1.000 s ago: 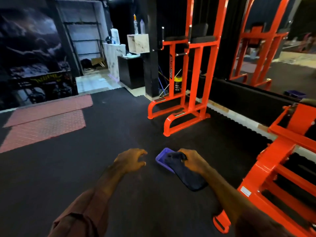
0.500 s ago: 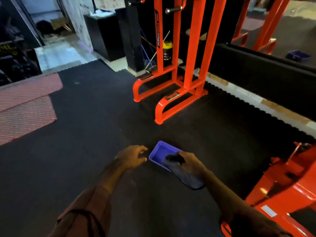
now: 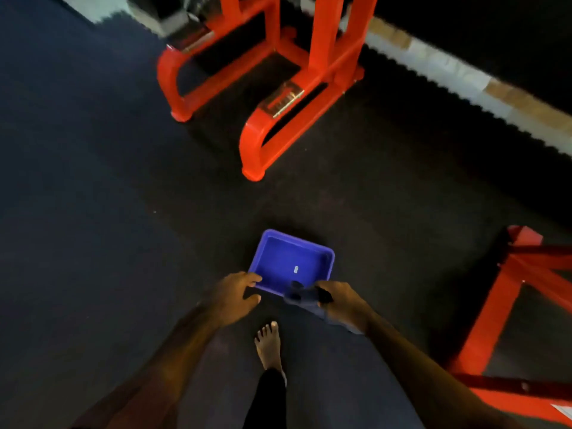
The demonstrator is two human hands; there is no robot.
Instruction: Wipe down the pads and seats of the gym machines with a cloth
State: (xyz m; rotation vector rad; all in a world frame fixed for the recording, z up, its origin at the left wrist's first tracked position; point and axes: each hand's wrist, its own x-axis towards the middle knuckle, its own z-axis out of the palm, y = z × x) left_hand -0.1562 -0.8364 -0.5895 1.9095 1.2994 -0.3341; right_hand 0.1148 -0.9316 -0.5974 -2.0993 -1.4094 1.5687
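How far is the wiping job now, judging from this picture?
Nothing looks wiped yet: no pad or seat is in view. In hand: the right hand grips the dark blue cloth at the near rim of the blue rectangular plastic tray, and the left hand touches the same rim. Left: the pads and seats of the orange steel machines, whose bases stand nearby.

Head camera looks steeply down, near floor (image 3: 93, 212).

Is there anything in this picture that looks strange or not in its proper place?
Nothing is spilled or broken. Two things stand out: the blue tray sits on the open floor mat, where someone might trip, and the person's foot is bare beside heavy orange machine frames.
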